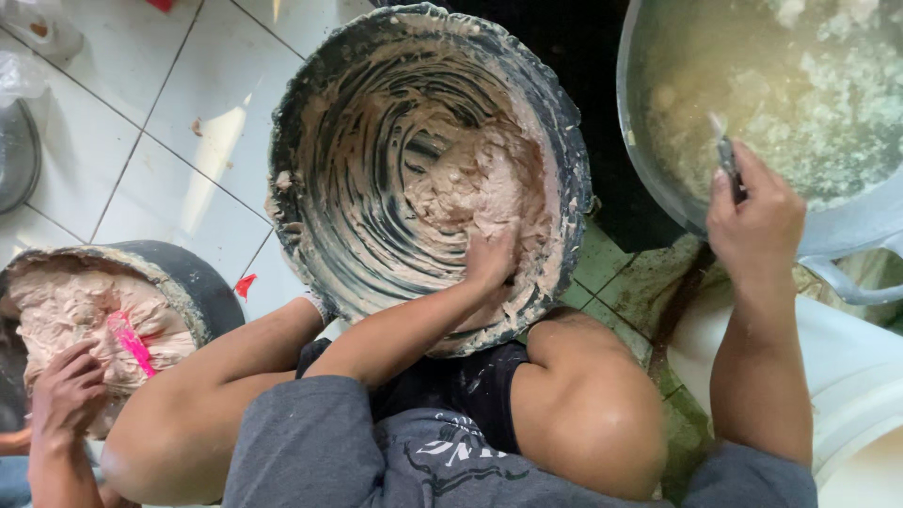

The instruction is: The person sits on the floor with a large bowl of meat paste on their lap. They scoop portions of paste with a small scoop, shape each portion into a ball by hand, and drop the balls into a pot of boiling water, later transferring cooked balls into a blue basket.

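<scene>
Nearest the camera, the person's bare knees and grey sleeves framed the lower part of the view, with a black bucket (564, 188) tilted between the legs, its inner wall smeared with pale pinkish-brown paste (480, 183). The left hand (489, 261) reached down into that bucket and was sunk into the mass of paste piled against the lower right side of the wall; its fingers were buried, so whether they were curled or spread could not be told. Off to the right, the right hand (757, 221) was raised over the near rim of a large metal pan (649, 179) and was closed around the dark handle of a small utensil (727, 160), whose tip pointed up over the cloudy liquid and pale lumps in the pan. At the lower left, another person's hand (61, 395) rested on the paste in a second black bucket (193, 282), just beside a pink plastic scraper (130, 341) lying on that paste. A white tub (847, 376) sat under the right forearm, and white floor tiles (188, 113) lay beyond the buckets.
</scene>
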Demonstrator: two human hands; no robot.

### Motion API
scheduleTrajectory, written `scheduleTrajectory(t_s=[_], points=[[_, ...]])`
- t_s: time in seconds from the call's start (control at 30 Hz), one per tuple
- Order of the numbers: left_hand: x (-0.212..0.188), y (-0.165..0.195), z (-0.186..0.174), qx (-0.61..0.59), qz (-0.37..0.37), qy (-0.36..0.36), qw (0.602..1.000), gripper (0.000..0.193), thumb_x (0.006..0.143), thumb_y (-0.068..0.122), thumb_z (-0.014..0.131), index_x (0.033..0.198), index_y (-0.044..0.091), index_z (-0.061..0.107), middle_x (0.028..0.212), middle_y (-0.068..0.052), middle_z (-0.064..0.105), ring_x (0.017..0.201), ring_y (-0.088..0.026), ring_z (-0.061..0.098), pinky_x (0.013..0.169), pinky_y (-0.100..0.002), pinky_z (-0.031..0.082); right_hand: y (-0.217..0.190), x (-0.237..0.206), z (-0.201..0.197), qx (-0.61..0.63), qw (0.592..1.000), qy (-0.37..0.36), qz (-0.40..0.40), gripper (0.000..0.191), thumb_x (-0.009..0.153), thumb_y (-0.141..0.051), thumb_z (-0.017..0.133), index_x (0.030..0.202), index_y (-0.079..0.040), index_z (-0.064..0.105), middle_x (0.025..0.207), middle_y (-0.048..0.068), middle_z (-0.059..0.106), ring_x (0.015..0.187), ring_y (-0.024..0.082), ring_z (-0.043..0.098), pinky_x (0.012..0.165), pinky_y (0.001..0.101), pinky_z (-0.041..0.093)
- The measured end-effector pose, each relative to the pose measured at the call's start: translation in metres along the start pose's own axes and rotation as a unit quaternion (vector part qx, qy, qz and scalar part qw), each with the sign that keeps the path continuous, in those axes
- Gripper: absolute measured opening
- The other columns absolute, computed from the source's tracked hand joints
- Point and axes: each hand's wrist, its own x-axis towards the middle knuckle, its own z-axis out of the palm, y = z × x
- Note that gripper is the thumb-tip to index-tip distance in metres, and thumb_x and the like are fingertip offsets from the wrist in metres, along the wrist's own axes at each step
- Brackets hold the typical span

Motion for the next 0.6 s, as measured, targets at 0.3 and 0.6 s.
scheduleTrajectory(t_s=[0.3,0.6], points=[[-0.001,0.1,-0.024,0.127,0.321,-0.029,0.938,0.043,0.094,0.045,0.07,0.083,0.005,0.075,0.069,-0.022,0.069,0.069,-0.043,0.07,0.066,-0.051,0.057,-0.088,-0.011,-0.013,0.224,0.942,-0.189,0.161,0.035,0.106,-0.013,0.059,0.14,-0.007,0.065,0.09,0.013,0.074,0.073,0.023,0.064,0.066,0.0338,0.05],[-0.004,0.095,-0.015,0.109,0.401,0.071,0.907,0.029,0.074,0.036,0.083,0.075,0.009,0.072,0.069,-0.018,0.069,0.065,-0.043,0.068,0.061,-0.05,0.057,-0.118,-0.024,0.003,0.274,0.938,-0.214,-0.003,0.039,0.105,-0.011,0.058,0.143,-0.003,0.059,0.107,0.015,0.073,0.089,0.012,0.067,0.079,0.0282,0.055]])
